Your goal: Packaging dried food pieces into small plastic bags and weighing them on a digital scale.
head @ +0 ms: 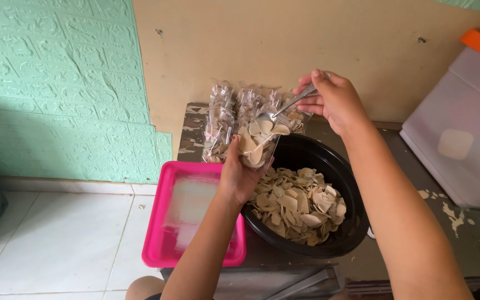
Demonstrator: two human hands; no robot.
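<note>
Gripping a chip-filled clear bag (255, 145) in closed left hand (239, 176), with closed right hand (334, 100) at 1 o'clock slanting a spoon (284, 106) handle-up, bowl-end at bag mouth

Corner with mint-green embossed wall panels (56, 83) and a bare tan wall (284, 39).
White glazed floor tiles (56, 239) meet the panels; daylight is soft and even.

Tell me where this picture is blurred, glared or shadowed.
Head view: even daylight, mostly sharp; the pink tray carries a hazy whitish sheen across its bottom; the left hand shadows the black bowl rim; the clear bags by the wall glint; frame edges bow slightly from the wide lens.
</note>
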